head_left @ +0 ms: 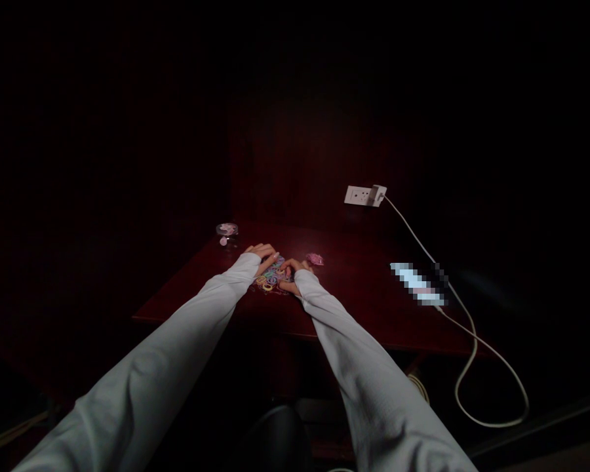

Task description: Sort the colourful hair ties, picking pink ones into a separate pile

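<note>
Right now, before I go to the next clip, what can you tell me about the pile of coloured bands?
The pile of coloured bands is a loose, low heap of small rings, yellow, bluish and purplish ones among them, many overlapping. They look like elastic, though that is unconfirmed. It lies on the dark red table, between the left hand and the right hand, whose fingers reach into it. The hands partly cover it; whether either grips a band is unclear.

Fingers (293, 263) at small coloured rings (267, 286)

Ring-shaped bands (271, 280) | yellow, purple, bluish | loose, overlapping heap | on dark-red table (358, 308)
</note>
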`<state>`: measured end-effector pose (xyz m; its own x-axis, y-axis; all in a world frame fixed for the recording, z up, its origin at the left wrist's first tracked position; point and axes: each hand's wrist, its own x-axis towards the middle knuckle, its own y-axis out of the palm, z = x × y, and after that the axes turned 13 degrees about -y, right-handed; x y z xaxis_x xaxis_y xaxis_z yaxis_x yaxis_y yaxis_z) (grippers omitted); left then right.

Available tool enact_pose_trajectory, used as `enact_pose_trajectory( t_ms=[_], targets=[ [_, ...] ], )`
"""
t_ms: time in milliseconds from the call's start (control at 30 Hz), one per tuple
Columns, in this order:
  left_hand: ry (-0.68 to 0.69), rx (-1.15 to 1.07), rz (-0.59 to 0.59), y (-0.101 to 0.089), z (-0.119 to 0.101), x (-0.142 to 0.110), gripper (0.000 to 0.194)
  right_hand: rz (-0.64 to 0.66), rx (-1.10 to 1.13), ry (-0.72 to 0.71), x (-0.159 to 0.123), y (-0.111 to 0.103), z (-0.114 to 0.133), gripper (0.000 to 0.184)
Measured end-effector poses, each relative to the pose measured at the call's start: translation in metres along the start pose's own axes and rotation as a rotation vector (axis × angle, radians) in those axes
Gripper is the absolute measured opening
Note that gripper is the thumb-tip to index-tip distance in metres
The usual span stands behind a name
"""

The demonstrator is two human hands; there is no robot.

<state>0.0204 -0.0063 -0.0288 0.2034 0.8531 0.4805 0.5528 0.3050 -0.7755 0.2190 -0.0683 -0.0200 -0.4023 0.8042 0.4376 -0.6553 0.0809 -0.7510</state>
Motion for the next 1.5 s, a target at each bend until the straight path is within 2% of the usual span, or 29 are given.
enact_pose_trajectory(
  t_ms=[133, 300, 500, 667, 933, 1167, 1333, 1500],
  targets=[
    [0.015, -0.011, 0.01, -0.003, 0.001, -0.001, 0.037, 0.005, -0.028, 0.0, 0.0, -0.001, 0.001, 0.022],
    [0.036, -0.01, 0.077, -0.009, 0.001, -0.002, 0.033, 0.018, -0.028, 0.01, -0.001, -0.001, 0.002, 0.015],
    [0.04, -0.015, 0.035, -0.003, 0.004, -0.001, 0.035, 0.019, -0.027, 0.026, 0.0, 0.001, 0.002, 0.006],
    [0.063, -0.026, 0.1, -0.004, 0.009, 0.001, 0.035, -0.024, 0.017, 0.018, 0.0, 0.002, -0.002, 0.002],
    [0.084, -0.017, 0.078, -0.01, 0.003, -0.005, 0.036, -0.092, 0.071, 0.064, 0.007, 0.008, -0.013, 0.01],
    [0.083, -0.032, 0.134, -0.01, 0.001, -0.004, 0.026, -0.154, 0.158, -0.023, 0.001, 0.004, -0.019, 0.018],
    [0.132, -0.072, 0.151, -0.012, -0.003, -0.01, 0.03, -0.223, 0.221, -0.06, 0.003, 0.008, -0.029, 0.029],
    [0.044, -0.089, 0.117, -0.003, -0.002, -0.004, 0.025, -0.239, 0.289, -0.052, 0.01, 0.013, -0.041, 0.038]
  ],
)
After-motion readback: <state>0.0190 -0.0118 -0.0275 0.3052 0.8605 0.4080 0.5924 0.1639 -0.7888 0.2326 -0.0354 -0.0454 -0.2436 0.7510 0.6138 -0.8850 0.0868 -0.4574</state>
